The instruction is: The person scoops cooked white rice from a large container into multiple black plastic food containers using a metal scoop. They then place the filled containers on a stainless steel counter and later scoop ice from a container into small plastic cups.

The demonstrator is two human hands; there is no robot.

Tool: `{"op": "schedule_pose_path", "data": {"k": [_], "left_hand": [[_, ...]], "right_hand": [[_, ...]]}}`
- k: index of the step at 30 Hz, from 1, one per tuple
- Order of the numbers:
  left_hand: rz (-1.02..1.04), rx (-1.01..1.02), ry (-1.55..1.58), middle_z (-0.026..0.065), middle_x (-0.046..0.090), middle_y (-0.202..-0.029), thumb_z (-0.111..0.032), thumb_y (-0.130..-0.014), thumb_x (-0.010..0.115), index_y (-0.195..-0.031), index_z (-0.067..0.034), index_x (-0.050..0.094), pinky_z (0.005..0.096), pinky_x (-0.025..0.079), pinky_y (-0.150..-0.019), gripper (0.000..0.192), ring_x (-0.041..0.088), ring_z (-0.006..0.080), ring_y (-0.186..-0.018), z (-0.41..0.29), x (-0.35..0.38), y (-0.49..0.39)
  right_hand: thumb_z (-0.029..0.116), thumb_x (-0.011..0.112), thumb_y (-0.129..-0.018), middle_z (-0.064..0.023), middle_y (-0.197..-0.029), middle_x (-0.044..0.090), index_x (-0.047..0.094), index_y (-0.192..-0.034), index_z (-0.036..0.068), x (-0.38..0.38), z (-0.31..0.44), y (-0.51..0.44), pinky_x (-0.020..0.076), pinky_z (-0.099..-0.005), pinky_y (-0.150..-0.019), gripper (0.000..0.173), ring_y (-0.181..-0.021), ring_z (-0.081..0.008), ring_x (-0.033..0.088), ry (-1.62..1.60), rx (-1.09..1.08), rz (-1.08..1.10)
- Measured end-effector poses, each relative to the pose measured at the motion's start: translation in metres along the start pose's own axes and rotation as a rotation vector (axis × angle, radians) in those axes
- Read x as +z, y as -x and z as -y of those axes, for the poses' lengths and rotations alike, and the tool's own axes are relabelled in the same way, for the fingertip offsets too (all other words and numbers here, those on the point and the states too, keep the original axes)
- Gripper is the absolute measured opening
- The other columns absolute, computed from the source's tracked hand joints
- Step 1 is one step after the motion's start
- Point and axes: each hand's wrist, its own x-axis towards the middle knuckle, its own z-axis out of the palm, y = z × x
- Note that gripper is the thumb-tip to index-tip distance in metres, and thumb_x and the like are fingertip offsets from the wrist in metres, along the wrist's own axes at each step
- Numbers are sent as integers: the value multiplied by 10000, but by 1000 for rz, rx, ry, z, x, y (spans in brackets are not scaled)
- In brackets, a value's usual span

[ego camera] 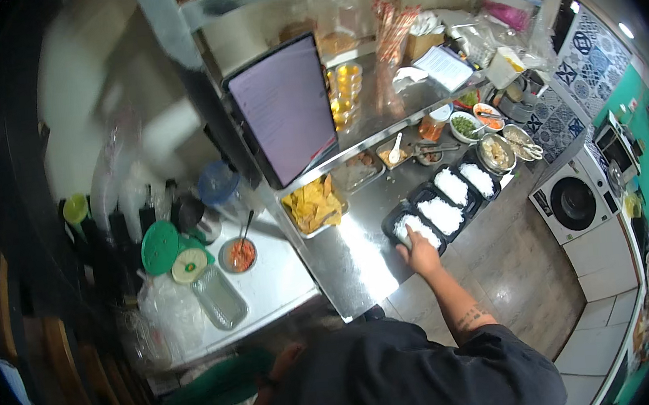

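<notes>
My right hand [421, 252] reaches over the nearest black plastic container [394, 218], with its fingers at the white food, perhaps rice noodles [433, 238]. The thumb is spread apart by the container's near rim; whether the hand grips anything is unclear. Beyond it, in the same row, several more black compartments hold white heaps [441, 215]. My left hand [286, 357] is low beside my body, partly hidden and dark, so its grip cannot be made out. To the left of the containers is a tray of yellow chips [312, 205].
Bowls of chopped greens [462, 127] and shredded orange food [488, 116] stand at the back right. A metal bowl [496, 154] adjoins the containers. A tablet [284, 110] hangs at the shelf. On the left counter are a red-food bowl [239, 255] and a clear tray [221, 298].
</notes>
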Motion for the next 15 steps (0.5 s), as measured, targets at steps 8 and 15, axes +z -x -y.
{"op": "schedule_pose_path", "data": {"k": [8,15], "left_hand": [[24,-69,-74,133,766,-1202,-232,-1070,627,-1249,-37,739,408,558,-1032,287,715,249,-1151,7,-28,5],[164,-133,-205,125,770,-1179,-204,-1058,642,-1221,-29,745,406,561,-1018,260,721,245,-1117,-10,-58,-15]], "right_hand": [[393,693,-1053,-51,-1188,780,739,-1295,56,-6,74,94,534,-314,-940,417,-998,-143,702,-958,-269,1046],[323,687,-1036,-55,-1026,791,747,-1276,78,-55,90,60,562,-378,-792,349,-809,-197,717,-485,-320,1266]]}}
